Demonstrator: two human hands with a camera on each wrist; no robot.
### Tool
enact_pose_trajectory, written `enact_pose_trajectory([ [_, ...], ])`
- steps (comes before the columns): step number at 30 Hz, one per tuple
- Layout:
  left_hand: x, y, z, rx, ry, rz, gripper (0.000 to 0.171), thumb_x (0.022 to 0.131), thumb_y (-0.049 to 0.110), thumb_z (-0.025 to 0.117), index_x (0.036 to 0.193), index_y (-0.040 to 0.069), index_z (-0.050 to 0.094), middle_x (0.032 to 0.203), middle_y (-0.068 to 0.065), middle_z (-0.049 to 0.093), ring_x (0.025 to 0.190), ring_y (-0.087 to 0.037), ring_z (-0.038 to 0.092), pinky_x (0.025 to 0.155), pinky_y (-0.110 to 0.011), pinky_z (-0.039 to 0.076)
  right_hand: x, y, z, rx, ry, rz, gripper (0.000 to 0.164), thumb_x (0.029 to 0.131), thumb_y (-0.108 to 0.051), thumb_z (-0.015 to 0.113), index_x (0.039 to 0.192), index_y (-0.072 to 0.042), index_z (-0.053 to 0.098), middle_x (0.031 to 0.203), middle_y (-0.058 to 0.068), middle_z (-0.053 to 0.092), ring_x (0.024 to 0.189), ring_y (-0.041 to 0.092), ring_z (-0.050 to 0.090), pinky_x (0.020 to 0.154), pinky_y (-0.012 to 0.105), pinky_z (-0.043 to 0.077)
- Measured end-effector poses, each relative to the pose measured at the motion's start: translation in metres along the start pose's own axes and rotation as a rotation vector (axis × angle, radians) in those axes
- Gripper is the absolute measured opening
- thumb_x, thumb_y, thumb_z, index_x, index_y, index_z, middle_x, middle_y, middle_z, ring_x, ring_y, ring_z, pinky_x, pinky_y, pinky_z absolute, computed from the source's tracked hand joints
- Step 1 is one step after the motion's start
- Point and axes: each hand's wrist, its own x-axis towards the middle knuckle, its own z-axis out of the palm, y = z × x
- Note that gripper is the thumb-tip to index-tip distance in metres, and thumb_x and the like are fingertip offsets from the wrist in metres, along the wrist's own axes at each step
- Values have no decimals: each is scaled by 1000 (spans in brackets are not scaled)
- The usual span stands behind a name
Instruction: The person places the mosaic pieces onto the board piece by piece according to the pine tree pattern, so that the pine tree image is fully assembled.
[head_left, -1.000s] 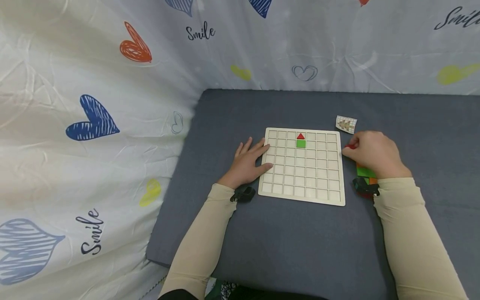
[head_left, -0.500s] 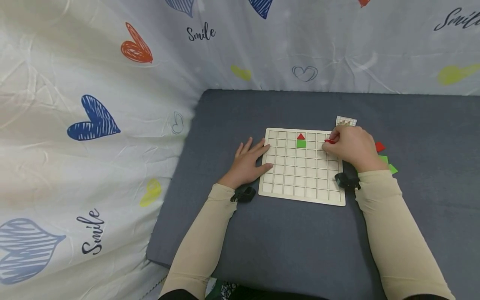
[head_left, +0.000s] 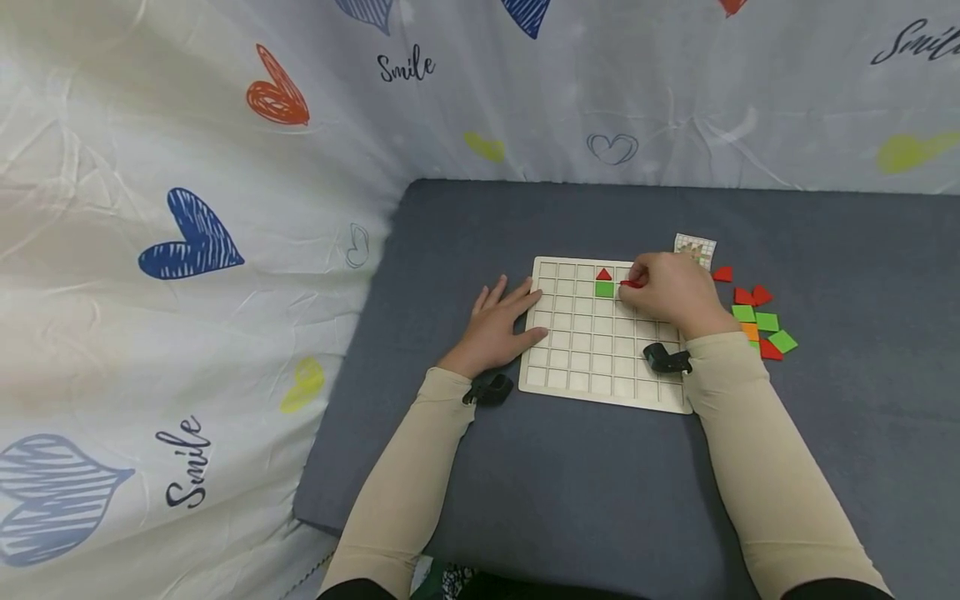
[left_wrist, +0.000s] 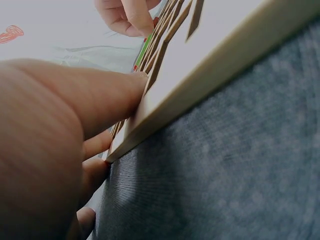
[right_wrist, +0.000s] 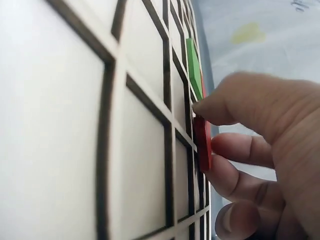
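A pale wooden grid board (head_left: 577,362) lies flat on the grey table. In its top rows sit a red triangle tile (head_left: 603,274) and, right below it, a green square tile (head_left: 604,289). My right hand (head_left: 675,287) pinches a red tile (right_wrist: 203,142) between thumb and fingers, just right of the green square and close over the grid. My left hand (head_left: 491,329) rests at the board's left edge with fingers spread; in the left wrist view its thumb (left_wrist: 107,97) lies on the board's rim.
Right of the board lie loose red, green and orange tiles (head_left: 767,322), partly behind the right forearm. A small card with a printed grid pattern (head_left: 696,246) lies beyond the right hand. A white printed curtain (head_left: 540,108) borders the table at the back and left.
My right hand has carried the red tile left from the loose tiles to over the board beside the green square. That uncovers more loose tiles. My left hand stays in place.
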Motion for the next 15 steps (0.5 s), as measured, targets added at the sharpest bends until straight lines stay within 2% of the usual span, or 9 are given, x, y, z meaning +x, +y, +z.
enact_pose_trajectory([
  [5, 1, 0, 0, 11, -3, 2, 71, 106, 48, 62, 166, 22, 35, 175, 2, 18, 164, -26, -5, 130, -45, -13, -3, -2, -1, 7, -12, -22, 23, 96, -31, 76, 101, -8, 77, 96, 11, 76, 84, 30, 67, 70, 49, 53],
  [15, 1, 0, -1, 8, -4, 3, 72, 106, 49, 61, 166, 22, 35, 175, 2, 18, 164, -25, -5, 130, -46, -12, -10, -2, 0, 60, -5, -15, 15, 98, -23, 77, 104, -10, 81, 96, 10, 78, 88, 30, 66, 71, 49, 52],
])
